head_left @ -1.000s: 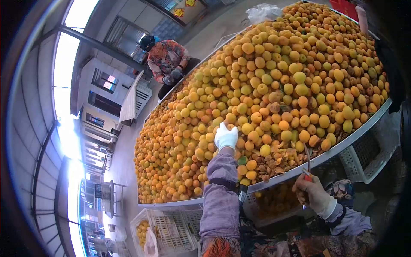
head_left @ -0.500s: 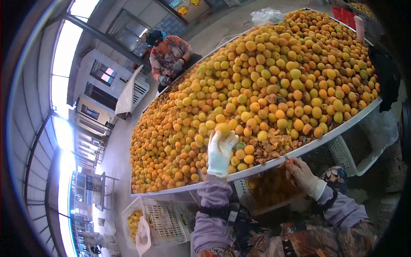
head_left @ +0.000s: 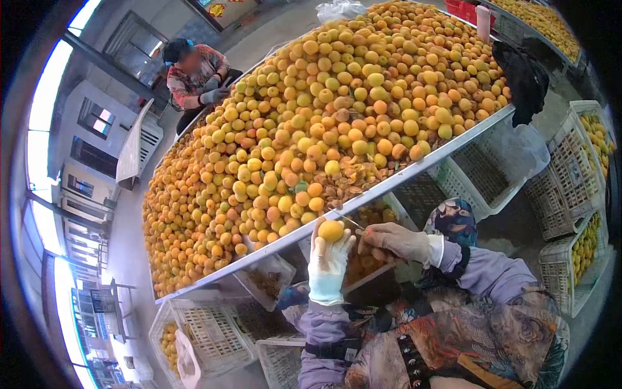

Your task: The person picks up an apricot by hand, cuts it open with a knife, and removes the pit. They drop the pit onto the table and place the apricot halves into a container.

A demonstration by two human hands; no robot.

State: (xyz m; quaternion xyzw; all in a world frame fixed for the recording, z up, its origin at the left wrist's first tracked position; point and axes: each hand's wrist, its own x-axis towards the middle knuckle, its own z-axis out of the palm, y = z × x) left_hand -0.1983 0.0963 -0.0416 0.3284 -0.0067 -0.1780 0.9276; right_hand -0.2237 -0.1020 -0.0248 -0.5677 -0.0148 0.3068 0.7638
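Note:
My left hand [head_left: 328, 266], in a white glove, is closed around a yellow-orange apricot [head_left: 331, 231] just in front of the table's near rim. My right hand [head_left: 396, 242], gloved too, grips a small thin-bladed knife [head_left: 346, 219] whose blade points left, close above the apricot. Behind both hands, a large heap of apricots [head_left: 311, 123] covers the white-edged table [head_left: 414, 170]. Torn apricot pieces [head_left: 341, 185] lie at the edge of the heap, near the knife tip.
Below the table edge stand plastic crates [head_left: 206, 334], one with apricots in it. Stacked crates [head_left: 562, 188] of fruit are on the right. Black cloth [head_left: 520, 81] hangs at the table's right corner. Another person [head_left: 196, 76] sits across the heap, gloved hands at its edge.
My left hand has drawn back from the heap to the table's near edge with the apricot. The knife in my right hand is now close to it. The view has shifted right.

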